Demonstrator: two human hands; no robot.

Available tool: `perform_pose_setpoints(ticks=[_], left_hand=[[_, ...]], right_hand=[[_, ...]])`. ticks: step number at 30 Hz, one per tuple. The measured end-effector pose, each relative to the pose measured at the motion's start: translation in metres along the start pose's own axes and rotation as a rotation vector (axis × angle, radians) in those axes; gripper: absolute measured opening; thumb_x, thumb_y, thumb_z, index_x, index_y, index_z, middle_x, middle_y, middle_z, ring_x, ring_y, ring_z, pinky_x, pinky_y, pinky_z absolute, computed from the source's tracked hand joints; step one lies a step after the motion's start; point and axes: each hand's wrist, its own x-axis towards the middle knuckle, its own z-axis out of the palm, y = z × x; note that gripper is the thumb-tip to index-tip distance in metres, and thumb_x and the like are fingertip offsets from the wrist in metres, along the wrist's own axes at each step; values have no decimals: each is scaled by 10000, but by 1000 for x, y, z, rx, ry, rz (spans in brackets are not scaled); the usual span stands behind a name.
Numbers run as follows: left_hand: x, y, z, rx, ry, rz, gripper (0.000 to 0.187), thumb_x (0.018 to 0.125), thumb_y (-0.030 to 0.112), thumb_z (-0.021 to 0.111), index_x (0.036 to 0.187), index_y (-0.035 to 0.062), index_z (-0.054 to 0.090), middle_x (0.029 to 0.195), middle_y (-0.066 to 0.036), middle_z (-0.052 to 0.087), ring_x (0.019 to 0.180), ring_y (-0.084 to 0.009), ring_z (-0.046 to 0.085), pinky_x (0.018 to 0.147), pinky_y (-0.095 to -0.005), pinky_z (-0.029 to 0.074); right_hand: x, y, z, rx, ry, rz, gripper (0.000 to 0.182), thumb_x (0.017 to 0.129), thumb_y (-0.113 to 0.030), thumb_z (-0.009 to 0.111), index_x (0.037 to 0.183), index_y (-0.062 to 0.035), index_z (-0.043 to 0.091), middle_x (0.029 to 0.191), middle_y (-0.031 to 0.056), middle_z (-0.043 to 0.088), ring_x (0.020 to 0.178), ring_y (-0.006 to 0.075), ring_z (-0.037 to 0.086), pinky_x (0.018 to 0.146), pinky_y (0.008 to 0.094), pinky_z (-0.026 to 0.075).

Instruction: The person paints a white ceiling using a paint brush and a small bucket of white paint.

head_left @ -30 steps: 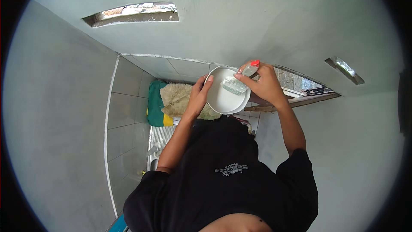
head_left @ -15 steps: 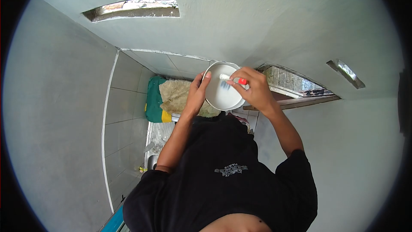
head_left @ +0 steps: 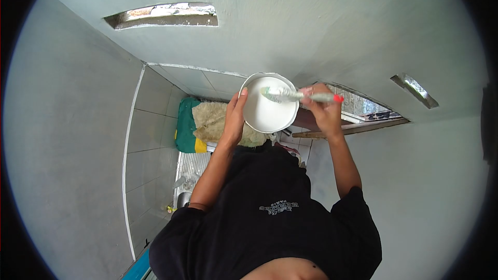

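Note:
My left hand [head_left: 236, 116] grips the side of a round white tub [head_left: 255, 113], fingers around its left wall and thumb at the rim. White paint seems to cover the inside of the tub. In my right hand [head_left: 322, 108] is a paintbrush [head_left: 295, 95], held by its pale handle with a red end pointing right. The brush's bristles, smeared with white, lie over the tub's opening, and the brush is slightly blurred by motion.
Under the tub lie a beige cloth [head_left: 209, 120] and a green and yellow bag [head_left: 188, 123]. A metal sink drainer [head_left: 191, 166] runs along the tiled wall [head_left: 150, 124]. To the right is a slanted wall opening with a wooden ledge [head_left: 358, 129]. Another narrow opening [head_left: 166, 15] sits higher up.
The brush has turned from short and upright-looking over the tub to lying flat across its right side, handle pointing right. My right hand has shifted right; the tub has moved slightly left.

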Motion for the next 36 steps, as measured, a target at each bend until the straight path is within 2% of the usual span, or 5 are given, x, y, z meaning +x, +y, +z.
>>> perform_pose_setpoints(ticks=[9,25,27,31,36], left_hand=[[15,-4,-6,-136,-60,80,499,1028,408,463,1280,-14,548,1193,-77,616,1101,-148,578,961,-298,442],[28,-22,-9,-63,-138,3,813,959,485,574,1426,-138,338,1432,-234,444,1338,-280,422,1118,-347,304],[34,-35,-11,-21,-42,67,552,1014,427,490,1296,-46,529,1189,-94,605,1089,-168,571,953,-305,436],[30,-27,-8,-11,-64,58,544,1015,422,489,1291,-45,530,1181,-93,604,1085,-170,570,952,-306,436],[26,-21,-12,-27,-127,25,788,972,474,558,1426,-133,347,1426,-233,454,1328,-282,431,1118,-346,300]], right_hand=[[-21,-33,2,-538,-187,-968,176,774,-7,752,917,-80,682,1027,55,685,973,230,682,836,337,624],[142,-246,-98,-874,89,-903,242,730,-15,812,928,-70,685,912,76,715,805,223,708,678,326,574],[167,-258,-105,-834,32,-813,210,770,-23,789,952,-47,687,919,92,709,848,199,702,783,320,576],[188,-298,-106,-858,39,-826,145,825,-58,752,958,-56,695,952,72,710,869,194,700,816,316,573],[195,-318,-104,-1102,351,-1536,123,837,-29,739,934,-43,663,853,67,667,773,163,652,732,289,554]])
